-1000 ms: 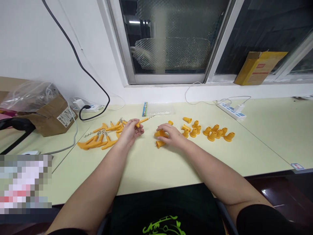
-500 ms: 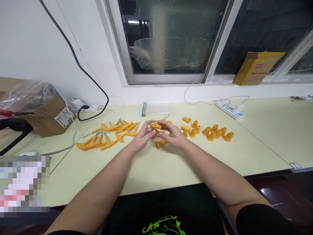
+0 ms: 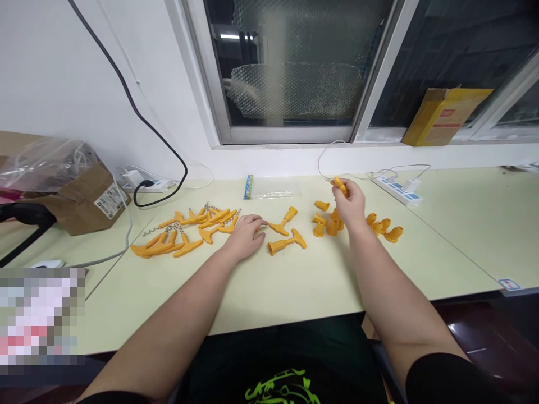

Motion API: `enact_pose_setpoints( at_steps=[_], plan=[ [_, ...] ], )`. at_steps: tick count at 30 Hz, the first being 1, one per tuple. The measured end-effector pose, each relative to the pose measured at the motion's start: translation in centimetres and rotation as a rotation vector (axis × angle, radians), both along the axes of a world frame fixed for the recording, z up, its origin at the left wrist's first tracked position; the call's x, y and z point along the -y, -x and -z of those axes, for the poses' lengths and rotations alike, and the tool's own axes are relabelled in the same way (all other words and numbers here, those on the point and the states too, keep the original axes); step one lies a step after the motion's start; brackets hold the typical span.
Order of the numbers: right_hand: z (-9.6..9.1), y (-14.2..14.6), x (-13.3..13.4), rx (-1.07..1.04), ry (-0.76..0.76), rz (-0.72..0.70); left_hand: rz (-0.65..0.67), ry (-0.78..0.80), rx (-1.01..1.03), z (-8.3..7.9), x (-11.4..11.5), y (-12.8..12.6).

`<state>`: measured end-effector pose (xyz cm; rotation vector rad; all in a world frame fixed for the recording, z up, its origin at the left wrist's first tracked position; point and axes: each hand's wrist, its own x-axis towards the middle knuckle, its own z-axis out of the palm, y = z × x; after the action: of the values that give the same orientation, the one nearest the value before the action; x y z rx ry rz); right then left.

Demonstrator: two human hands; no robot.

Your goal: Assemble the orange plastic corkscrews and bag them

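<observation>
Pale cream desk (image 3: 295,294), orange T-handled corkscrews (image 3: 187,248), orange bell-shaped caps (image 3: 393,234), white power strip (image 3: 396,191)

The orange T-shaped corkscrew handles (image 3: 286,242) are smooth moulded plastic with a soft sheen, and the thin coiled corkscrew worms (image 3: 154,230) beside them are bright metal. The pale cream tabletop (image 3: 269,286) looks smooth and faintly glossy, the brown corrugated cardboard box (image 3: 84,205) is matt and rough, and the clear plastic bag (image 3: 42,165) on it is thin and shiny.
</observation>
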<state>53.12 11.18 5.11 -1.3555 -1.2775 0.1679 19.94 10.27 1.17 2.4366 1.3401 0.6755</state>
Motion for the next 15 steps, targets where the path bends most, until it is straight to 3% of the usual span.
enact_pose_setpoints(
  at_steps=[3,6,9,15],
  plan=[
    [-0.1,-3.2,0.0,0.088,0.186,0.202,-0.058,-0.035,0.011,0.3,-0.5,0.4],
    [0.0,-4.6,0.4,0.149,0.454,0.291,-0.120,-0.042,0.026,0.3,-0.7,0.5],
    [0.1,-4.8,0.5,0.183,0.640,0.341,-0.166,-0.033,0.023,0.2,-0.8,0.6],
    [0.1,-4.7,0.0,0.237,0.867,0.343,-0.210,0.031,0.054,0.3,-0.9,0.7]
  ],
)
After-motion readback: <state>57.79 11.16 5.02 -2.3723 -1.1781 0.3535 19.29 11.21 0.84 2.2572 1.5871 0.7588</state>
